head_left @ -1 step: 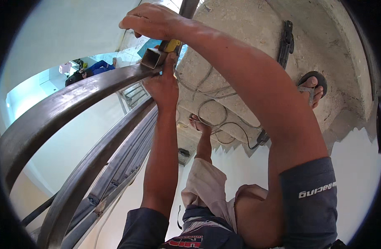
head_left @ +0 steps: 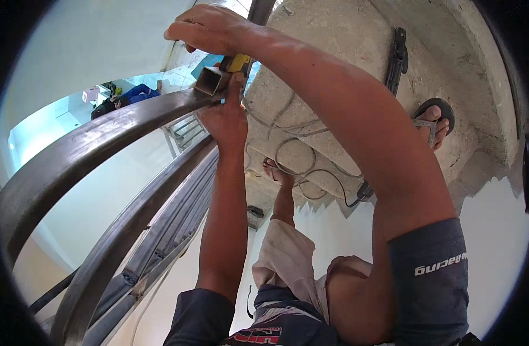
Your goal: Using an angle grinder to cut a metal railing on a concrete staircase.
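My left hand (head_left: pixel 225 124) is closed around the underside of a square metal tube (head_left: pixel 208 81), its thumb up along the side. The tube's hollow end faces me, at the upper end of a curved dark metal rail (head_left: pixel 103 124). By the thumb tip, against the tube, is a yellow-and-black tool (head_left: pixel 238 62), partly hidden; its kind does not show clearly. My right hand (head_left: pixel 209 26) reaches across above the tube, palm down, fingers stretched leftward and slightly bent. Nothing shows in those fingers, though the palm side is hidden.
A second curved rail (head_left: pixel 126 230) and several metal bars (head_left: pixel 166 230) run below on the left. Cables (head_left: pixel 296 155) loop over the concrete steps (head_left: pixel 322 69) around my feet. A black electrode holder (head_left: pixel 398 57) lies on the upper step. Another person (head_left: pixel 126 102) is low down, beyond the rail.
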Tool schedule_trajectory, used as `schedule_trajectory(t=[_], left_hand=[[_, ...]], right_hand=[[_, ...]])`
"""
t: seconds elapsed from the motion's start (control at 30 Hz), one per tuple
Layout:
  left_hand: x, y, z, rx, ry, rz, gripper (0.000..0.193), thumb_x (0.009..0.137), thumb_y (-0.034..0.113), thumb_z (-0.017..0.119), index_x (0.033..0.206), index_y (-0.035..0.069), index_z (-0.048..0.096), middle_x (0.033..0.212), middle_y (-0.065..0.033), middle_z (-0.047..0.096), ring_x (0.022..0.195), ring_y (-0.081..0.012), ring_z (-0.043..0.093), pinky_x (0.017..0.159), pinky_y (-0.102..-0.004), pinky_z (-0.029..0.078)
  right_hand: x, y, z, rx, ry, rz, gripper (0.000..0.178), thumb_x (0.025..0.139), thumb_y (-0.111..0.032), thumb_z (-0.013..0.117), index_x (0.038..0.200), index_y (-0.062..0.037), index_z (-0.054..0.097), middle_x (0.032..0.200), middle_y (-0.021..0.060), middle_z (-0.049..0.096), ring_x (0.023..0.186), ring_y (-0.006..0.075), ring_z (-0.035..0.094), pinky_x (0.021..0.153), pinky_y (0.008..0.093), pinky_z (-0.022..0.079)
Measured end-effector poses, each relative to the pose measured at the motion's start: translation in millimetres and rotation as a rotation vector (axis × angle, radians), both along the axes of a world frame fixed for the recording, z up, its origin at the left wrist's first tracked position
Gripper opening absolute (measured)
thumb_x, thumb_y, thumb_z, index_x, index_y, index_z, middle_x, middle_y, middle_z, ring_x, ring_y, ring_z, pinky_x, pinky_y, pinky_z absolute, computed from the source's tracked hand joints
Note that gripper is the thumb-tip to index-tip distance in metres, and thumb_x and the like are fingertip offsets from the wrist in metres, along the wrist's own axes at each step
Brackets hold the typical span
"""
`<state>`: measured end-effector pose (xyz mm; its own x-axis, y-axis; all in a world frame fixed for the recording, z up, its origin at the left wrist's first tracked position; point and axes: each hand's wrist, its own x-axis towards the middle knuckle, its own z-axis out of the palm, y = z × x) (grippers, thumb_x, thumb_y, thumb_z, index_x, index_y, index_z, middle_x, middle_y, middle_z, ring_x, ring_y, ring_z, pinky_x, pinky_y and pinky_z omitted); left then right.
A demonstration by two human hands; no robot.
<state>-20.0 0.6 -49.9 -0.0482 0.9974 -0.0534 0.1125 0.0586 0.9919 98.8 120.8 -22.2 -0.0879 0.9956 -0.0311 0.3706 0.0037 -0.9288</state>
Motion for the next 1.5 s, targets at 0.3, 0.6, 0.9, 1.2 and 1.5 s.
schedule_trajectory(t=[0.3,0.6,0.9,1.2,1.5], left_hand=[[-8,1,-12,0.003,0.221,-0.036,0.037,0.085,0.020,0.085,0.107,-0.004,0.067,0.100,-0.0101,0.072,0.092,-0.0159,0.065,0.088,-0.0328,0.051],[11,-25,4,-0.032,-0.018,0.066,0.094,0.082,0.011,0.085,0.152,-0.004,0.025,0.149,-0.0233,0.043,0.134,-0.0281,0.047,0.113,-0.0382,0.038],[96,-18,117,0.334,0.673,-0.589,0.059,0.084,0.015,0.081,0.136,0.005,0.056,0.127,-0.0137,0.063,0.119,-0.0290,0.061,0.101,-0.0387,0.048],[92,64,86,-0.057,1.622,-0.606,0.029,0.084,0.017,0.072,0.110,0.005,0.063,0.103,-0.0193,0.072,0.097,-0.0383,0.070,0.084,-0.0491,0.056],[87,67,65,0.068,1.580,-0.610,0.012,0.091,0.013,0.061,0.100,0.005,0.061,0.095,-0.0201,0.073,0.089,-0.0385,0.073,0.075,-0.0495,0.058]], right_hand=[[25,-4,12,0.029,0.132,-0.190,0.045,0.093,-0.045,0.054,0.097,-0.0053,0.076,0.089,0.0118,0.074,0.080,0.0247,0.070,0.082,0.0417,0.054],[141,-88,73,0.198,0.294,-0.247,0.032,0.098,-0.028,0.059,0.102,0.0016,0.071,0.089,0.0112,0.073,0.081,0.0193,0.069,0.076,0.0364,0.055],[225,-258,61,-0.073,0.198,-0.552,0.021,0.099,-0.015,0.062,0.114,-0.0016,0.069,0.091,0.0071,0.073,0.085,0.0120,0.068,0.077,0.0289,0.054],[298,-269,108,0.239,-0.176,-0.815,0.021,0.094,-0.011,0.067,0.113,-0.0036,0.069,0.096,0.0121,0.073,0.089,0.0232,0.070,0.081,0.0334,0.055],[488,-268,123,0.000,-1.253,-0.873,0.039,0.086,-0.019,0.074,0.122,-0.0058,0.065,0.120,0.0180,0.062,0.115,0.0354,0.058,0.098,0.0444,0.047]])
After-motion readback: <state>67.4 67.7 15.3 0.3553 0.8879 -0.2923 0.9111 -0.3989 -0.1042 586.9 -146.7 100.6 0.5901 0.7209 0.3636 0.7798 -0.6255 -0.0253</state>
